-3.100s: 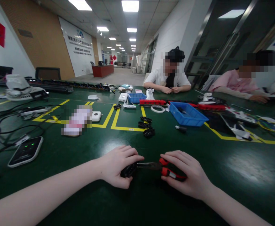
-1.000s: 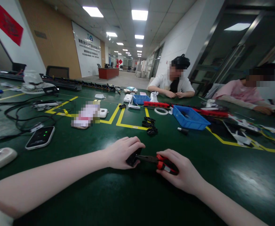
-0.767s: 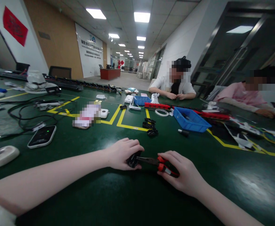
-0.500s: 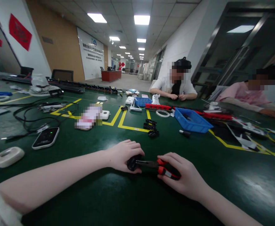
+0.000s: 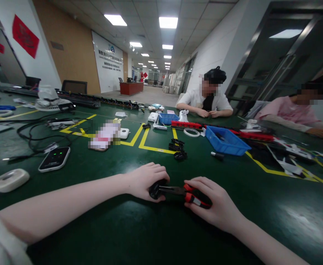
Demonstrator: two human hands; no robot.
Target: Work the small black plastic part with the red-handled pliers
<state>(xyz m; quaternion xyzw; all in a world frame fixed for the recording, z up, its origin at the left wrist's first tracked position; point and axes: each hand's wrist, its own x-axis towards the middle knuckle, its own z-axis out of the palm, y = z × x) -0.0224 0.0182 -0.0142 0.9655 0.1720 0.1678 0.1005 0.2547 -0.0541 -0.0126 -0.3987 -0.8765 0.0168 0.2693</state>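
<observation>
Well beyond pliers, blue bin holds something dark.

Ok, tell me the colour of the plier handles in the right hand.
Red and black pliers handles, in the right hand; head view.

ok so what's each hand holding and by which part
Right hand grips the pliers by their red handles. Left hand holds a small black part, fingers wrapped over its top; the pliers' nose meets it.

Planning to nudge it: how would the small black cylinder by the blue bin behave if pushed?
The black cylinder lies on its side on the glossy green table, so it would probably roll. Small and rigid-looking, likely light.
</observation>
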